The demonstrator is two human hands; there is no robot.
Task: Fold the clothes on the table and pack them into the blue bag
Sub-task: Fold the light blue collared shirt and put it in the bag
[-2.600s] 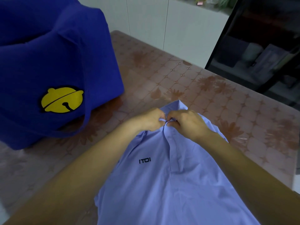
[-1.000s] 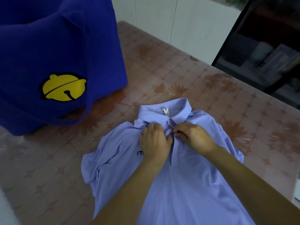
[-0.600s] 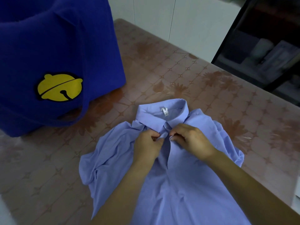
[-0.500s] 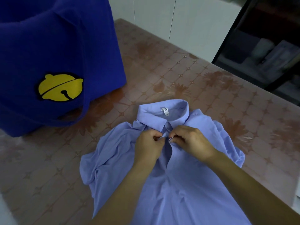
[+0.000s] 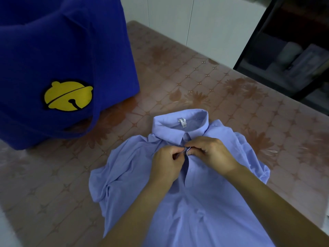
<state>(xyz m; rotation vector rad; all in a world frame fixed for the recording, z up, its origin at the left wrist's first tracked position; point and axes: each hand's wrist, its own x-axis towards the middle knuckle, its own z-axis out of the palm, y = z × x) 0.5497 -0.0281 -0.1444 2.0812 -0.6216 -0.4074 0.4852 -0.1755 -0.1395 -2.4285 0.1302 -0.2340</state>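
Note:
A light blue collared shirt (image 5: pixel 199 207) lies front up on the table, collar pointing away from me, a white label showing inside the collar. My left hand (image 5: pixel 167 163) and my right hand (image 5: pixel 211 154) meet just below the collar, and each pinches an edge of the shirt's front placket. The sleeves are bunched at both sides. A large blue bag (image 5: pixel 58 56) with a yellow bell emblem stands at the left, a little apart from the shirt.
The table (image 5: pixel 222 90) has a brown floral patterned top. White cabinet doors (image 5: pixel 178 16) stand behind it. A dark shelf unit (image 5: pixel 293 47) is at the back right.
My hands moved from the collar down to the placket below it, so the collar and label came into view. In the last half second they have barely moved.

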